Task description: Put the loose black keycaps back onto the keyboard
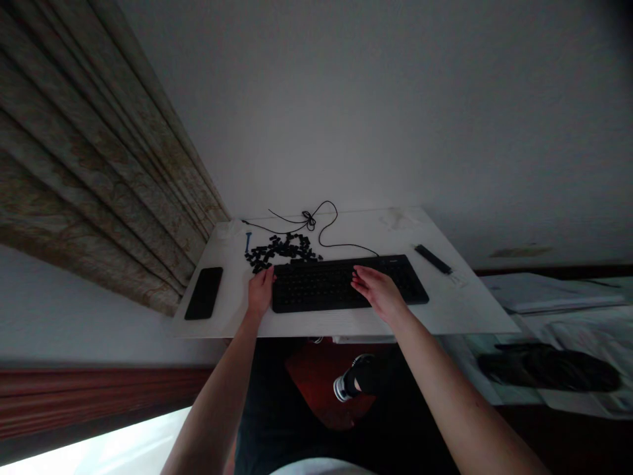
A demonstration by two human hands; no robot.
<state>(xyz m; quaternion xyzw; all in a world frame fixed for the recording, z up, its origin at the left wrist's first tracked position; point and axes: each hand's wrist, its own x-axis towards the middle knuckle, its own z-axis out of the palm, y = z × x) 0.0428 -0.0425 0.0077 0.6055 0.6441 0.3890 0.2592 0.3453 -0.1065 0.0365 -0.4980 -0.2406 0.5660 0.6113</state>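
A white rectangular counter carries a wide black keyboard, with a flat black phone off to the left and a thin black cable looped behind. A heap of loose black keycaps lies just behind the keyboard's left end, a small blue tool beside it. The right hand rests on the keys, its fingers spread and released. The left hand sits at the keyboard's left edge by the heap, its fingers curled; cannot tell if they grasp a keycap.
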